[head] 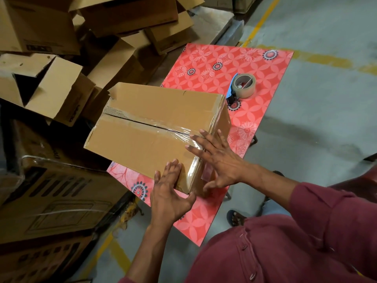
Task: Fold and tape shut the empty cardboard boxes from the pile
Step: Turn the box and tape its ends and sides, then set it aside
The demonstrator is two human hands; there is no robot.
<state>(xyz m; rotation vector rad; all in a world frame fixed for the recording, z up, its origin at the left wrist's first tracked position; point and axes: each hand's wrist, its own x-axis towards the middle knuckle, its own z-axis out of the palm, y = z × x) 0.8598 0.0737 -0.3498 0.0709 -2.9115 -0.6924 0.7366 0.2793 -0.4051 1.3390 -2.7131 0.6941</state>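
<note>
A heap of open, unsealed cardboard boxes point(61, 58) fills the upper left of the view, flaps hanging at all angles, with larger printed cartons point(51, 201) stacked below it on the left. Judging by that heap, most of the task is still to do.

Beside it stands a low worktop point(255, 64) covered in a red flowered sheet. On its near half rests the box in hand point(155, 127), lying at a slant to the worktop's edges and overhanging its left side. Its two top flaps are folded down and meet in a centre seam, and clear tape runs along that seam and over the near right edge onto the end face. A strip of older tape also shows at the far left end. This box looks sealed, or nearly so; what seems left is smoothing the tape ends down and setting the box aside.

The right hand point(220, 160) lies spread with straight fingers across the near right corner, pressing the tape where it turns over the edge. The left hand point(169, 193) has its fingers flat on the top near the front corner, thumb reaching under toward the end face.

A tape dispenser point(242, 86) with a blue handle lies on the worktop's far part, well apart from both hands.
</note>
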